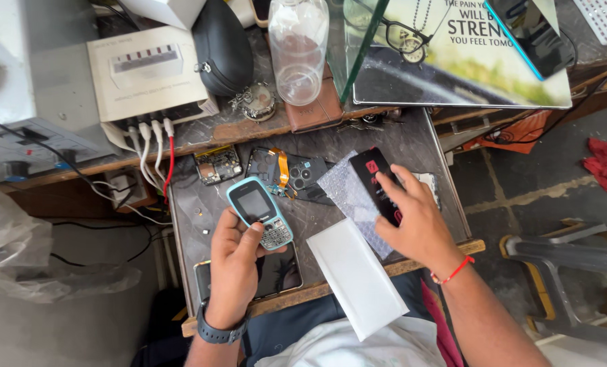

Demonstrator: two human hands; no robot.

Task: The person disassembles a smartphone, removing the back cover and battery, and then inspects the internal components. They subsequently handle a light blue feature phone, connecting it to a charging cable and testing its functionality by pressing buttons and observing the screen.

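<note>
Left hand (239,255): a small light-blue keypad phone (259,212) is grasped, held just above the desk (412,139), with the thumb laid on the keys.
Right hand (412,211): the fingers are spread flat and pressed on a black packet with a red mark (371,175); nothing is clenched.
Under the packet: a sheet of bubble wrap (344,187) is spread on the desk, partly covered by the packet and the hand.
White sleeve (354,275): a flat white envelope-like piece is laid near the desk's front edge, between the two hands.
Opened phone (295,178): a dark smartphone body with an orange flex cable is left back-up behind the keypad phone; a bare circuit part (216,164) is set beside it.
Dark smartphone (276,275): it is laid screen-up beneath the left wrist.
State of work: the smartphone is seen already opened and not reassembled; the black packet appears unopened, though this cannot be told for certain.
</note>
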